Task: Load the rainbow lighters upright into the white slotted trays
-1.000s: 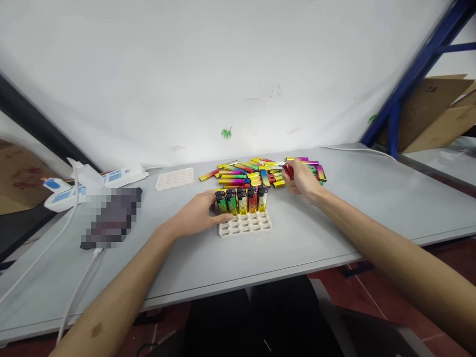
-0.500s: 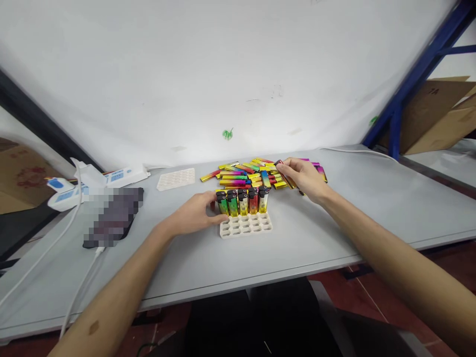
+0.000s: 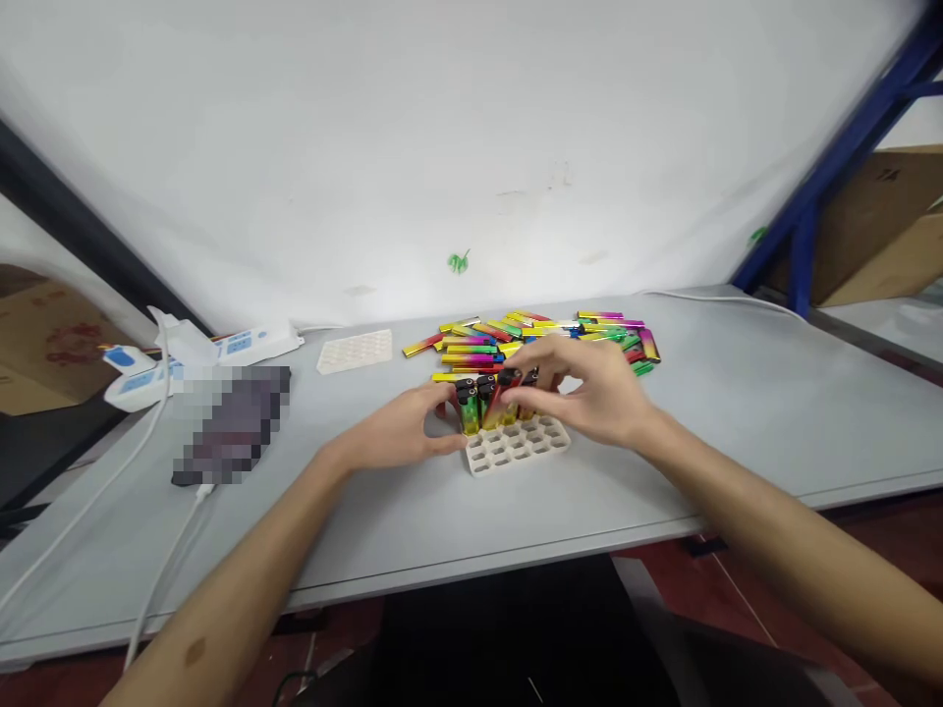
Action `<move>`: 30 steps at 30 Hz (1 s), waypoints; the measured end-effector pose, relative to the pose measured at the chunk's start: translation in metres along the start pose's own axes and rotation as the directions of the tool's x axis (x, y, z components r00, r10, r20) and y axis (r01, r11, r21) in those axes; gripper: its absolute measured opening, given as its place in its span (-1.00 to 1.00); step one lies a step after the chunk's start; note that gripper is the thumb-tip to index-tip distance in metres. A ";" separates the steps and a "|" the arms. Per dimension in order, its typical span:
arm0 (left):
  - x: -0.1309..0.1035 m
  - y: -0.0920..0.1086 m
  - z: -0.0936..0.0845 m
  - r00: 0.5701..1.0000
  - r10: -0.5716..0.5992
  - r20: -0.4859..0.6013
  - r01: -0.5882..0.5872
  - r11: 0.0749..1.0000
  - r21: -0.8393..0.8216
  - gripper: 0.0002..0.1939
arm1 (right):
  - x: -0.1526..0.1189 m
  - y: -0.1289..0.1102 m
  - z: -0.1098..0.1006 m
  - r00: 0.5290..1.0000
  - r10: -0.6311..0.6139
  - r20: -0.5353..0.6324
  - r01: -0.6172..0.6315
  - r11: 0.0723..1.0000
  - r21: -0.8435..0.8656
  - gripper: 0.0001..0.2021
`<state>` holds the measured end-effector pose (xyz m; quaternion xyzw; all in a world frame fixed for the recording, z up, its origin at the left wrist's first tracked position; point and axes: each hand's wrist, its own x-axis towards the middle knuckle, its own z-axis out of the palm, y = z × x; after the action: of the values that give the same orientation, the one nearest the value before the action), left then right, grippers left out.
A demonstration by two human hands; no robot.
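Observation:
A white tray with rows of slots (image 3: 518, 452) sits in the middle of the table. Several lighters (image 3: 470, 407) with black tops and shiny green and gold bodies stand upright in its back rows. My left hand (image 3: 394, 427) grips the tray's left end, thumb at the near corner and fingers curled behind the lighters. Between the thumb and fingers of my right hand (image 3: 589, 388) is a red and gold lighter (image 3: 496, 405), tilted above the slots. That hand partly hides the standing lighters on the right. The front slots show no lighters.
Behind the tray lies a loose pile of metallic coloured lighters (image 3: 471, 350). A second white tray (image 3: 356, 352) lies at the back left. Further left are a power strip (image 3: 254, 341), a blurred dark phone-like device (image 3: 232, 422) and white cables (image 3: 166, 550). Cardboard boxes (image 3: 876, 236) stand beyond the right edge.
My right hand has come from the pile to the tray, bringing a lighter. The tray appears further right and slightly turned, with my left hand still at its left end.

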<state>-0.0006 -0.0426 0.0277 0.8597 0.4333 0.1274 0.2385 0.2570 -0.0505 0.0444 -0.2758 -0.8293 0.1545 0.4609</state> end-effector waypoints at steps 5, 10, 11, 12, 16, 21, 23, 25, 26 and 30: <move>-0.002 0.004 0.001 1.000 -0.018 0.015 0.019 0.999 -0.036 -0.58 | -0.008 0.001 0.025 0.979 -0.139 0.147 0.169 0.961 -0.219 -0.79; 0.004 0.009 0.009 0.999 -0.019 -0.041 0.019 1.000 -0.015 -0.53 | -0.012 0.005 0.034 0.965 -0.195 0.177 0.240 0.929 -0.283 -0.76; 0.005 0.010 0.010 0.999 -0.006 -0.053 0.006 1.000 -0.014 -0.56 | -0.012 0.005 0.033 0.962 -0.206 0.177 0.252 0.920 -0.299 -0.75; 0.005 0.010 0.011 0.998 0.008 -0.064 -0.009 1.000 -0.014 -0.58 | -0.012 0.004 0.032 0.963 -0.204 0.176 0.251 0.916 -0.314 -0.73; 0.007 0.012 0.012 0.996 0.024 -0.088 -0.023 1.000 0.014 -0.60 | -0.007 0.006 0.017 0.999 -0.037 0.018 0.041 0.931 -0.364 -0.71; 0.006 0.013 0.009 0.996 0.007 -0.092 -0.003 0.999 0.044 -0.63 | 0.003 0.041 -0.009 0.939 0.235 -0.253 -0.329 0.832 -0.447 -0.68; 0.005 0.012 0.008 0.995 -0.004 -0.096 0.009 0.998 0.058 -0.64 | 0.005 0.058 -0.013 0.921 0.333 -0.204 -0.391 0.779 -0.490 -0.68; 0.005 0.011 0.006 0.995 -0.017 -0.095 0.025 0.997 0.079 -0.63 | 0.005 0.070 -0.013 0.907 0.401 -0.129 -0.405 0.747 -0.527 -0.67; 0.005 0.010 0.006 0.995 -0.024 -0.092 0.032 0.996 0.087 -0.63 | 0.004 0.074 -0.011 0.903 0.419 -0.094 -0.399 0.737 -0.546 -0.65; 0.004 0.008 0.005 0.996 -0.035 -0.088 0.042 0.996 0.080 -0.59 | 0.005 0.072 -0.001 0.887 0.461 0.007 -0.352 0.688 -0.634 -0.61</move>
<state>0.0100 -0.0451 0.0277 0.8539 0.4645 0.1422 0.1866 0.2788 0.0101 0.0112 -0.5742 -0.7862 -0.0038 0.2283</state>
